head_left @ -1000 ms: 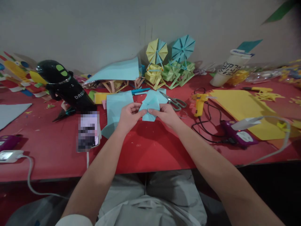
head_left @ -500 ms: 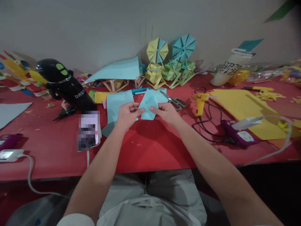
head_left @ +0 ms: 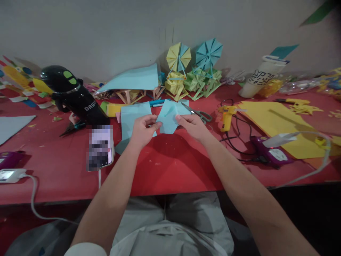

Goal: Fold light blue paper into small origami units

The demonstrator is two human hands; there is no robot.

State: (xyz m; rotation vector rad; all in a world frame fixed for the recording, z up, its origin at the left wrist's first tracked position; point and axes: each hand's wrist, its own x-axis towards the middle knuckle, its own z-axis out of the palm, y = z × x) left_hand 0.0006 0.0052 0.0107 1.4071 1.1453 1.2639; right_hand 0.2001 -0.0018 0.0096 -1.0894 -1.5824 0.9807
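Note:
A small piece of light blue folded paper (head_left: 168, 119) is held up between my two hands, over the red table. Its left edge is pinched by my left hand (head_left: 144, 129), thumb in front. My right hand (head_left: 194, 125) grips the right edge between thumb and fingers. Creases show on the paper's face. Behind my left hand lies a larger light blue sheet (head_left: 133, 115), partly covered by the hand. Scissors (head_left: 204, 114) with grey-green handles rest just beyond my right hand, their blades partly over another blue sheet.
A yellow glue gun (head_left: 227, 117) with a black cord stands right of my hands, near yellow sheets (head_left: 277, 124) and a purple device (head_left: 271, 153). To the left are a phone (head_left: 102, 147) and a black bottle (head_left: 77, 96). Folded paper models (head_left: 193, 80) line the wall.
The folded paper has turned slightly between my hands, and its face looks flatter. My right thumb has moved from the paper's middle to its right edge.

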